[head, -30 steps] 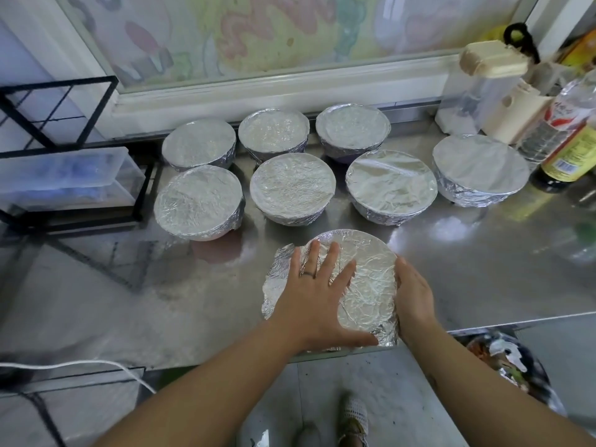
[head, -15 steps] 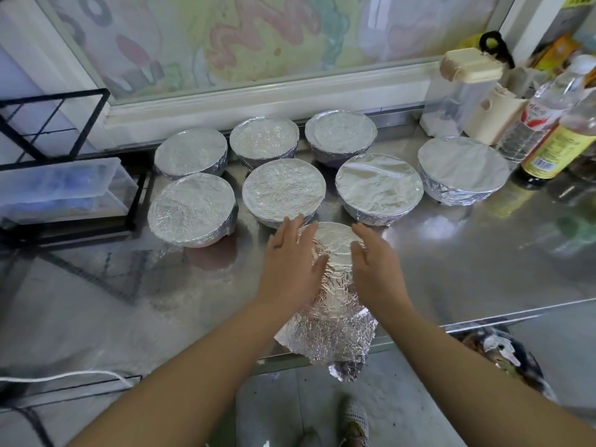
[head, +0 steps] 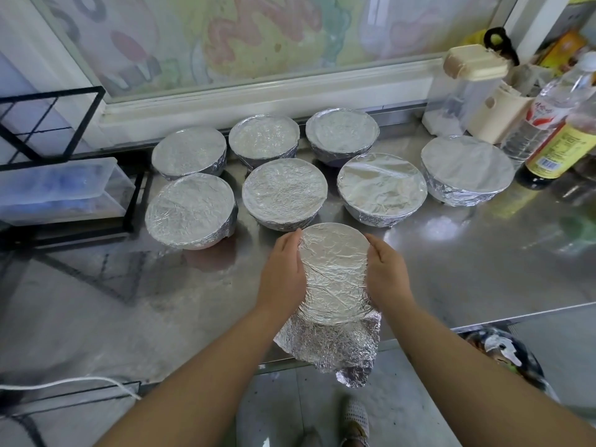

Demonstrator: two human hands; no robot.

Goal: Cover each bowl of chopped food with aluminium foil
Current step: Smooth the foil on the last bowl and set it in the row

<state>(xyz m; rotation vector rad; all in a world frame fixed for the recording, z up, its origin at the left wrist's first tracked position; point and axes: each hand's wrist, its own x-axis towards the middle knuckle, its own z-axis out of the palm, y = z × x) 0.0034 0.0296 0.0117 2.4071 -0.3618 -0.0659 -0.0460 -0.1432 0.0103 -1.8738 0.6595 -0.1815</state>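
Near the front edge of the steel counter (head: 483, 272) stands a bowl with crinkled aluminium foil (head: 333, 272) laid over its top. My left hand (head: 283, 275) presses against the bowl's left side and my right hand (head: 385, 275) against its right side, fingers lying along the rim over the foil. A loose foil flap (head: 332, 346) hangs off the near side, past the counter edge. Behind it stand several other bowls (head: 283, 188), each wrapped in foil, in two rows, with a larger one (head: 467, 169) to the right.
A black wire rack with a clear plastic box (head: 64, 185) fills the left. At the back right are a clear dispenser with a cream lid (head: 464, 91) and bottles (head: 561, 146). A white cable (head: 80, 380) runs along the lower left. The window sill bounds the back.
My left hand left the top of the foil and both hands slid to the bowl's sides. The bowl sits further from the edge, and the foil's loose part now hangs at the near side.
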